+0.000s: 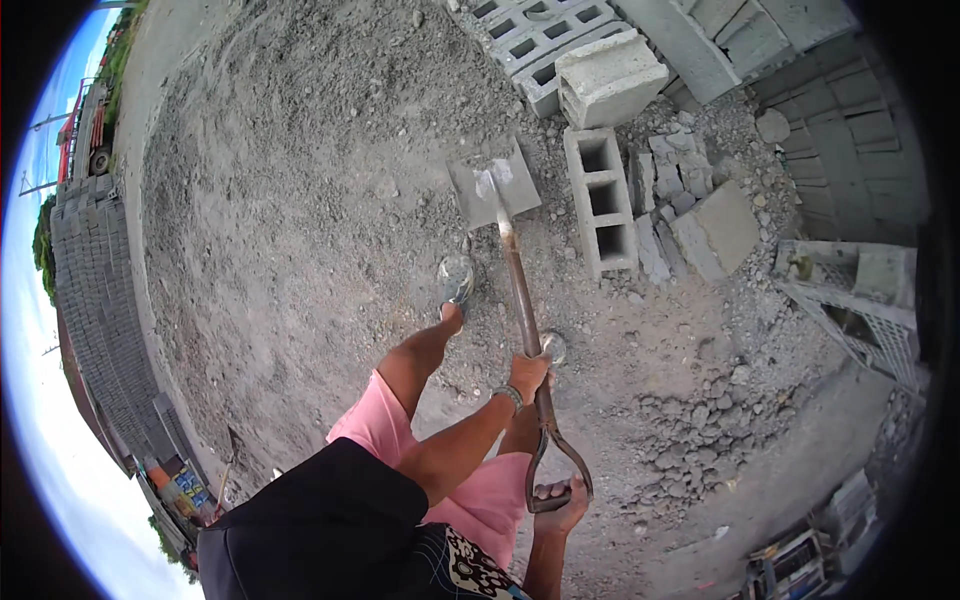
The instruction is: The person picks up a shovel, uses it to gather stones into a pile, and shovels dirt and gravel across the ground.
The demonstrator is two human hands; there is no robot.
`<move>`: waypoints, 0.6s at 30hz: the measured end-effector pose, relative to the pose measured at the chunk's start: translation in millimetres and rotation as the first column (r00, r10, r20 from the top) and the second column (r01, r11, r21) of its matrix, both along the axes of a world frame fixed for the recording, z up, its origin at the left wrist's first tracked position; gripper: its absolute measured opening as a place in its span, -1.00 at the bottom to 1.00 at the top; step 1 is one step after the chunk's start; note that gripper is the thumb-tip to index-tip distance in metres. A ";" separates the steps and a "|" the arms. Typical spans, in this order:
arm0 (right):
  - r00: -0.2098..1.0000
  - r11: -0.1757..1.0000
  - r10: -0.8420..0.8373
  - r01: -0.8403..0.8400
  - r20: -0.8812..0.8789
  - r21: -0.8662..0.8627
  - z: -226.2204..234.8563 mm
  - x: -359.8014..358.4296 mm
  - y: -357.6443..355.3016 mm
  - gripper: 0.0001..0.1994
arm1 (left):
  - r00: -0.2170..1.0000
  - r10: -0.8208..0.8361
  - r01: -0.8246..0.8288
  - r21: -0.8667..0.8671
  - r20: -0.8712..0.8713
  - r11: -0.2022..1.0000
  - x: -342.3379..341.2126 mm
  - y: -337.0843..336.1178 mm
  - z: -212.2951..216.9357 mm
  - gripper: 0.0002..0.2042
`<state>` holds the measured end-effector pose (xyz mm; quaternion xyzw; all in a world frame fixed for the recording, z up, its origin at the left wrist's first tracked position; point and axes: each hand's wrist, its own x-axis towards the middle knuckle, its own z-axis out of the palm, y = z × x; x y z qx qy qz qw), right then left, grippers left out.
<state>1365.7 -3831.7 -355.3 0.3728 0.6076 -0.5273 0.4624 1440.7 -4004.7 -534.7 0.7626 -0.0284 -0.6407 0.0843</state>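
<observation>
A long-handled shovel [518, 280] slants across the middle of the view, its flat grey blade pointing away from me over the gravel. My left hand [530, 375], with a band at its wrist, is wrapped round the lower part of the wooden shaft. My right hand [563, 503] grips the D-shaped handle at the near end. The blade looks bare apart from some pale residue near its socket. Whether it touches the ground, I cannot tell. One shoe [455, 278] shows left of the shaft, the other [553, 347] partly behind my left hand.
A hollow concrete block [603, 205] stands right of the blade, beside broken slabs [715, 230]. More blocks [545, 35] are stacked beyond. Lumpy rubble [690, 440] lies at the right, near a plastic crate [860, 300]. Far left is a tall block stack [100, 300].
</observation>
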 end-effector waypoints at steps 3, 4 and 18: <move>1.000 1.000 -0.019 0.019 0.007 -0.007 19.4 -8.5 0.7 -0.74 | 0.998 0.058 -0.059 -0.099 -0.021 0.993 -2.6 19.6 3.8 -0.84; 1.000 1.000 -0.001 0.001 -0.001 -0.027 16.8 -11.9 -1.4 -0.73 | 0.999 0.036 -0.039 -0.073 -0.035 0.997 -6.4 13.6 6.3 -0.85; 0.996 0.979 -0.082 0.090 0.047 -0.184 -32.6 21.7 -192.9 -0.92 | 0.988 0.033 -0.043 -0.062 -0.151 0.997 32.7 -196.6 -21.3 -0.88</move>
